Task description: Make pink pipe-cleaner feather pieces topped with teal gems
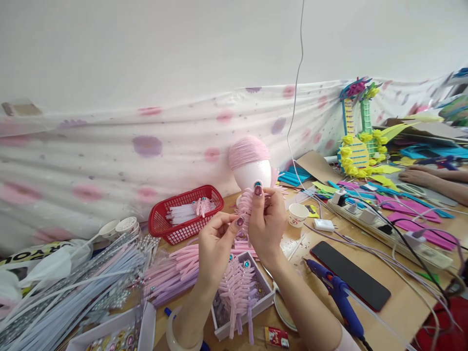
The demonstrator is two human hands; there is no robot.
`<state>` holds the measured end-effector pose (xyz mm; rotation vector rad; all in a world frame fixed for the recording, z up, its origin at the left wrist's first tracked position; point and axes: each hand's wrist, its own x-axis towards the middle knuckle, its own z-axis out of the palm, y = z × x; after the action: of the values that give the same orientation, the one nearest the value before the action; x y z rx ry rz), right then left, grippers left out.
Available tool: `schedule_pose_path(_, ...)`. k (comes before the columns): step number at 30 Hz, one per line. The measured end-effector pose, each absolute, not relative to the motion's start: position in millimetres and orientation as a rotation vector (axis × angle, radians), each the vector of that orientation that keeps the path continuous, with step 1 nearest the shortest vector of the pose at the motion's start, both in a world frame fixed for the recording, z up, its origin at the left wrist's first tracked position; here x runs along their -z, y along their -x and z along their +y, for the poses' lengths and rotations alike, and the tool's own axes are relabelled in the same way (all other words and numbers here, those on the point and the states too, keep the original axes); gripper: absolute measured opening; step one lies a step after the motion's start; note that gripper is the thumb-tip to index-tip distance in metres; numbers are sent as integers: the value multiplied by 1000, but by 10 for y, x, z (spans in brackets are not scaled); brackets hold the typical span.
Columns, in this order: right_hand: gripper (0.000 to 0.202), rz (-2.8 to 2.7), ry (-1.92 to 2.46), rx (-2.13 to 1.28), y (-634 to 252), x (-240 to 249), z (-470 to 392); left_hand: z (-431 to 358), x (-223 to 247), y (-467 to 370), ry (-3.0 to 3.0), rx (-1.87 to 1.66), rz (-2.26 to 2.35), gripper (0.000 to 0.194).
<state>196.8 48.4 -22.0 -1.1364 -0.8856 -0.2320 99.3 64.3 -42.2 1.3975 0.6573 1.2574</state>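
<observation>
Now teal gem [258, 183], pink plume [244, 204] at right fingers [258, 208]

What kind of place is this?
It looks like a craft workshop, or maybe a craft room. There's a blue glue gun, bundles of pink fuzzy stems, and a guitar-shaped decoration with yellow flowers.

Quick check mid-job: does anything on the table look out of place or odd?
No clear spill or damage shows near the left hand or right hand. One thing stands out: the glue gun lies on its side right beside the phone, an awkward spot if it's hot.
</observation>
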Motion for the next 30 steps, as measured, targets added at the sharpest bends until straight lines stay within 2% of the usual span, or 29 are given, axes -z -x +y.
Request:
schedule_pose_path(6, 20, -859, 1155, 243, -2015, 215, 490, 611, 369, -989, -1396, -1223, 642, 28)
schedule_pose_path(12, 21, -829, 1123, 164, -2022, 212, 489, 588, 365, -996, -1612, -1336, 645, 12)
schedule_pose_path(17, 23, -843, 1094, 106, -1983, 205, 485, 595, 401, -998, -1584, -1392, 599, 8)
schedule_pose_path(25, 25, -800, 1075, 144, -2012, 171, 464, 615, 411, -1022, -1510, -1289, 612, 15)
schedule_pose_path(30, 25, -797, 1088, 138, -2029, 178, 475, 610, 401, -1020, -1668, -1389, 611, 14)
